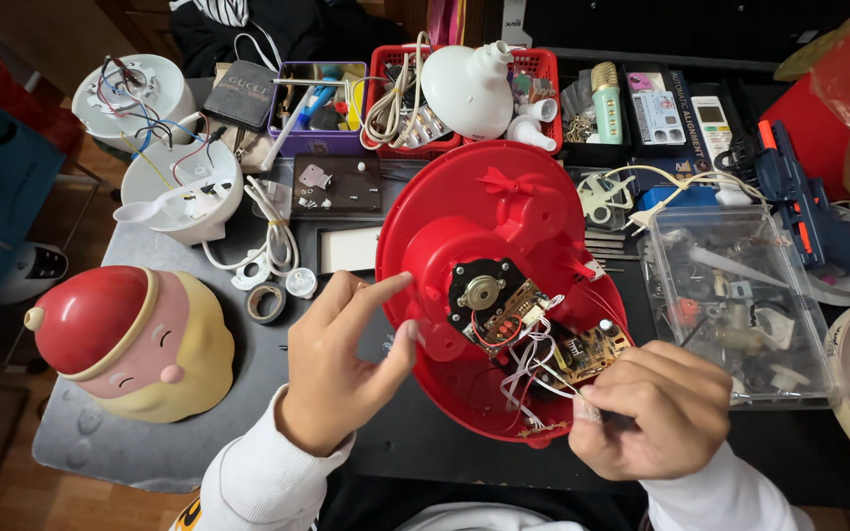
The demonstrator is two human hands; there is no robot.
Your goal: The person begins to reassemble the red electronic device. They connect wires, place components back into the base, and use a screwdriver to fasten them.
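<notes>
— Where are you seeing this from?

— Your one camera sits on your head and looks steeply down and forward over the worktable point(415, 452).

— How near?

— Close: your sleeves enter at the bottom edge, the far bins run along the top. No second view shares the scene.

Before me, the opened shell point(474, 226) lies at table centre with the circuit board point(582, 354) inside it. My left hand point(341, 369) rests at its left edge, my right hand point(656, 408) at its lower right. The figure-shaped cover point(135, 344) lies far left, the clear parts box point(740, 305) right, two baskets point(533, 64) behind.
</notes>
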